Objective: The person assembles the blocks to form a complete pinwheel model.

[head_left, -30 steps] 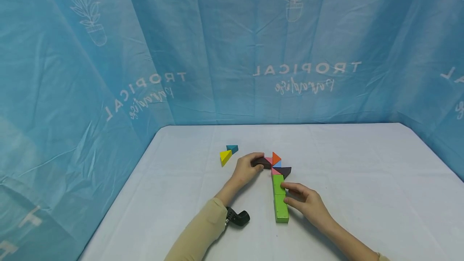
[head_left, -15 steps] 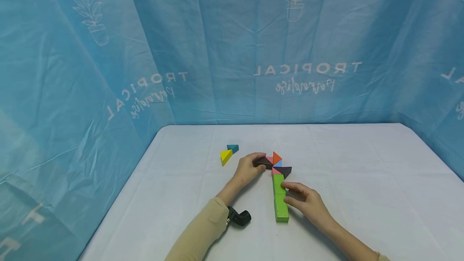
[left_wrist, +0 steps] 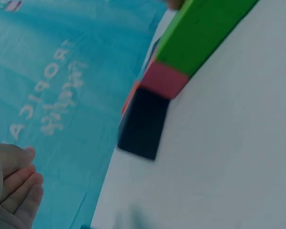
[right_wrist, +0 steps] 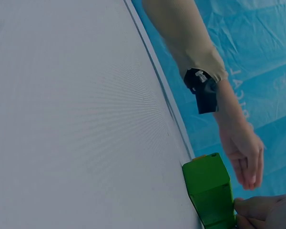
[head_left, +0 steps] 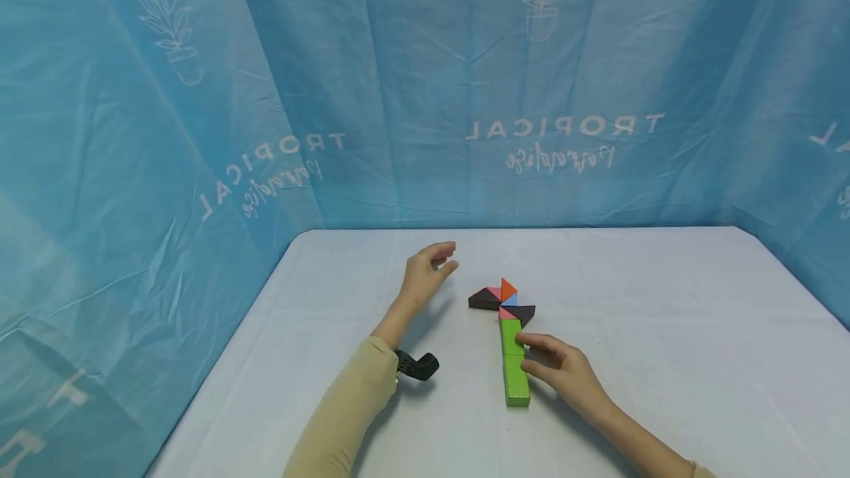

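In the head view my left hand (head_left: 425, 275) is raised off the table to the left of the blocks, its fingers loosely bent with nothing seen between them. It covers the spot of the yellow and teal triangular blocks. My right hand (head_left: 564, 371) touches the right side of two green blocks (head_left: 516, 382), laid end to end, with its fingertips. Beyond them a pinwheel of triangular blocks lies flat: a black block (head_left: 485, 301) on the left, an orange block (head_left: 508, 291), a blue block (head_left: 510, 300), a second black block (head_left: 524, 311) and pink pieces (head_left: 506, 313).
A white cloth covers the table (head_left: 631, 279), with blue printed curtains (head_left: 425, 94) hanging along its back and sides. A black camera mount (head_left: 418, 366) sticks out from my left wrist.
My left hand has let go of the left black block and moved left and away from me, over the yellow and teal blocks. The right hand stays at the green blocks.
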Tool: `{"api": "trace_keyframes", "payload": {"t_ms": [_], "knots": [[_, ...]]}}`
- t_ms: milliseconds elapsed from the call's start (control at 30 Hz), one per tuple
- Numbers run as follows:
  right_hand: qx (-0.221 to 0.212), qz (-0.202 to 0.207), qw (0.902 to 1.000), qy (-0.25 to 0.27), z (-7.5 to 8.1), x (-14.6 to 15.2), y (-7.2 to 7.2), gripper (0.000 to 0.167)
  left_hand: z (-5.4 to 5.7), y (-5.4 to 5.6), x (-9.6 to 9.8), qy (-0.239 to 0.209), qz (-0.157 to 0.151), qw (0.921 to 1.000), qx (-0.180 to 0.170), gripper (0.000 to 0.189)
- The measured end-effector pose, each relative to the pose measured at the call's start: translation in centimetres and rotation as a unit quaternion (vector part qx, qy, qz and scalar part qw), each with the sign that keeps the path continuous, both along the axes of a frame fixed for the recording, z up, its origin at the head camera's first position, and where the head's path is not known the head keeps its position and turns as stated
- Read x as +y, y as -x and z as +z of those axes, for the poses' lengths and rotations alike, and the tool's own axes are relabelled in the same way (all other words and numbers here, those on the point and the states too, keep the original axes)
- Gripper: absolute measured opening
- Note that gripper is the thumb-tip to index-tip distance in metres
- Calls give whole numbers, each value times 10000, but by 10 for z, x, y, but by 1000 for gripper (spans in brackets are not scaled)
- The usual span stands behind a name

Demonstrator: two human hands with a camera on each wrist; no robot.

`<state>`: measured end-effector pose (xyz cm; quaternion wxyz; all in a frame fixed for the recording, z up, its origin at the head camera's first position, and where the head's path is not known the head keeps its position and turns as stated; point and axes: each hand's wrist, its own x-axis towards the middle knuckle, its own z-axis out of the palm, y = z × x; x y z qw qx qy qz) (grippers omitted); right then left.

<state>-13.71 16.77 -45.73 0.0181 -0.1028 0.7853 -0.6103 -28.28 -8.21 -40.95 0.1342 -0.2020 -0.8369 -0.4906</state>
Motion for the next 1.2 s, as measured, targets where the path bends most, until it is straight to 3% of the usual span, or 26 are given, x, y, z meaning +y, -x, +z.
{"api": "trace_keyframes", "payload": {"t_ms": [133,300,500,700,1000,1200], "knots": [[-33,-7,10000,12,0,0,-1,40,-1,13,-21,-107,451,9989,-94,33],[-17,42,10000,28,-1,1,0,40,-14,22,-40,-164,901,9944,-521,32],[-14,44,10000,45,-1,1,0,40,-31,27,-47,37,769,9939,-795,38],[39,40,10000,13,-1,0,0,40,-38,27,-43,292,760,9930,-854,35],[-9,22,10000,25,1,-1,0,40,-39,28,-42,256,845,9938,-682,27],[15,16,10000,15,1,0,0,40,-33,31,-41,9,899,9947,-495,26]]}}
